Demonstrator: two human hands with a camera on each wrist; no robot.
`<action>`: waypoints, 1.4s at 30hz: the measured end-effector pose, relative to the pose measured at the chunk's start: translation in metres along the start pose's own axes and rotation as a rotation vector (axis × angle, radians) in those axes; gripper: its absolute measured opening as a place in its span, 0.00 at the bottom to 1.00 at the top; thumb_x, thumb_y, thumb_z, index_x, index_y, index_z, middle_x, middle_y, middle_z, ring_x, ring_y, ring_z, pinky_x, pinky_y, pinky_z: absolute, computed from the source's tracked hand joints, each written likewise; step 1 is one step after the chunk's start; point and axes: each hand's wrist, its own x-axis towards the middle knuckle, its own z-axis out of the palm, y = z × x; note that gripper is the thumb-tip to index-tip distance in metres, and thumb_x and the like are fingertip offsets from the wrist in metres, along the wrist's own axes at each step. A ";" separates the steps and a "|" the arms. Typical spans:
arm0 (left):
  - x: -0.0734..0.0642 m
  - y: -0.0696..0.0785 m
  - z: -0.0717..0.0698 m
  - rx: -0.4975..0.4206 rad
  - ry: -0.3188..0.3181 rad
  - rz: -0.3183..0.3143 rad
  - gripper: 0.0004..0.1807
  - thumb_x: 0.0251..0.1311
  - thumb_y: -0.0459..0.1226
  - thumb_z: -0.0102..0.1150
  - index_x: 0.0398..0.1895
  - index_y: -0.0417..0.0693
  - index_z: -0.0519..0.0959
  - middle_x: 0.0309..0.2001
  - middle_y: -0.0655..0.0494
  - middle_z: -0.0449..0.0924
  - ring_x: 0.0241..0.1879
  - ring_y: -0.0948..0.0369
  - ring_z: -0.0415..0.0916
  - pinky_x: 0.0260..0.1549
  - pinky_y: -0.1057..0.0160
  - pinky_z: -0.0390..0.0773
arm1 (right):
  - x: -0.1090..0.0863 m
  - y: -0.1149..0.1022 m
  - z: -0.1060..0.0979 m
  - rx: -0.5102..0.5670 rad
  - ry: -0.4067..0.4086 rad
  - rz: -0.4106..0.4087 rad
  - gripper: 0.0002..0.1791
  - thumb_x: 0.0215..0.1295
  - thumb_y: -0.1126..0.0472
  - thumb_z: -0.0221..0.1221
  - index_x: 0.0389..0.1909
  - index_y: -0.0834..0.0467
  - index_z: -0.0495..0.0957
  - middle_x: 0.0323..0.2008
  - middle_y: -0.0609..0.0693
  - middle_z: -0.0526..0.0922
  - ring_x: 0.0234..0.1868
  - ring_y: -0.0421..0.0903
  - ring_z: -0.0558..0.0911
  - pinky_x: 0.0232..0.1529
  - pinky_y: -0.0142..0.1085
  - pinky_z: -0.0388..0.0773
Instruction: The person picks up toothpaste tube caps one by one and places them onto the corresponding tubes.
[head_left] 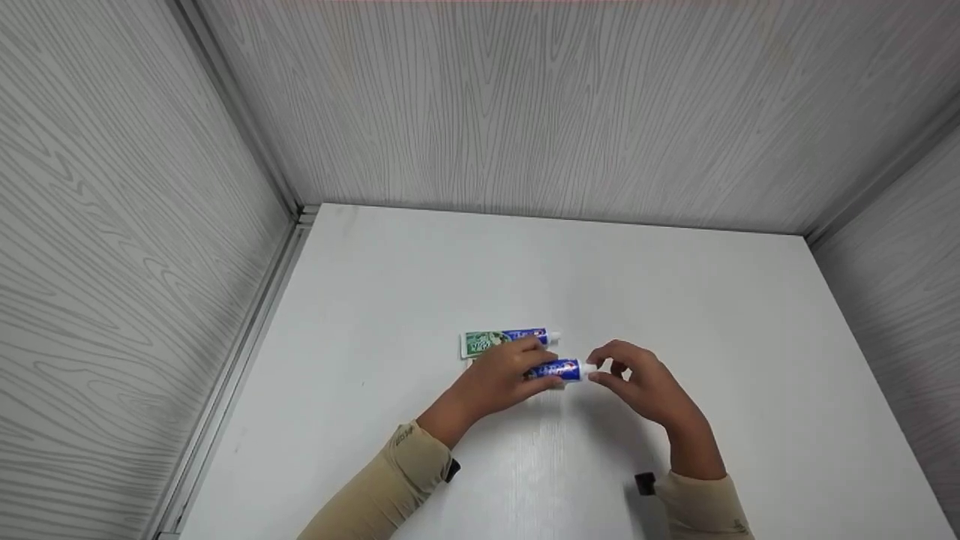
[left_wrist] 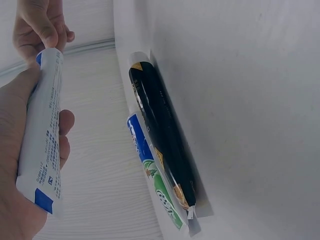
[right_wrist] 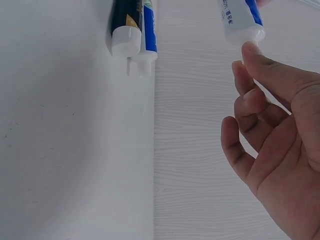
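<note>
My left hand (head_left: pixel 499 379) grips a blue-and-white toothpaste tube (head_left: pixel 559 370) around its body, raised above the table. The tube's white back with blue print faces the left wrist camera. At its white cap end (head_left: pixel 589 368), the thumb and forefinger of my right hand (head_left: pixel 641 382) pinch the tip, which they mostly cover; the other fingers are loosely bent. A green-and-blue toothpaste tube (head_left: pixel 484 343) lies on the table beyond the left hand. Beside it lies a dark tube (left_wrist: pixel 162 130) with a white cap, mostly hidden by the left hand in the head view.
The white tabletop (head_left: pixel 397 277) extends around both hands. Grey wood-grain panels (head_left: pixel 525 105) rise behind it and at both sides. A metal frame rail (head_left: pixel 247 315) runs along the left edge.
</note>
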 end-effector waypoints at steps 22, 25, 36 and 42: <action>-0.006 -0.007 -0.002 -0.056 -0.025 -0.080 0.23 0.70 0.55 0.66 0.57 0.50 0.86 0.51 0.57 0.83 0.46 0.64 0.80 0.51 0.64 0.84 | -0.002 0.001 0.001 -0.063 0.056 0.056 0.09 0.70 0.65 0.70 0.48 0.51 0.87 0.46 0.41 0.87 0.39 0.40 0.82 0.47 0.40 0.82; -0.007 -0.011 0.000 -0.043 -0.029 -0.084 0.21 0.70 0.51 0.68 0.57 0.49 0.86 0.50 0.56 0.83 0.45 0.63 0.79 0.51 0.63 0.84 | -0.002 0.001 0.000 -0.066 0.055 0.059 0.08 0.71 0.64 0.69 0.49 0.54 0.87 0.46 0.46 0.88 0.40 0.41 0.82 0.48 0.38 0.82; -0.012 -0.025 -0.002 -0.042 -0.038 -0.115 0.22 0.72 0.43 0.69 0.65 0.48 0.82 0.55 0.51 0.82 0.51 0.59 0.82 0.55 0.57 0.83 | -0.006 0.007 0.000 -0.060 0.054 0.056 0.10 0.72 0.63 0.69 0.49 0.45 0.86 0.47 0.47 0.88 0.42 0.40 0.82 0.51 0.41 0.82; -0.014 -0.035 -0.007 -0.055 -0.013 -0.135 0.21 0.65 0.36 0.70 0.62 0.47 0.85 0.53 0.53 0.82 0.47 0.60 0.80 0.51 0.58 0.83 | -0.007 0.009 0.000 -0.052 0.049 0.066 0.10 0.72 0.63 0.68 0.49 0.46 0.86 0.48 0.52 0.88 0.43 0.41 0.83 0.51 0.39 0.81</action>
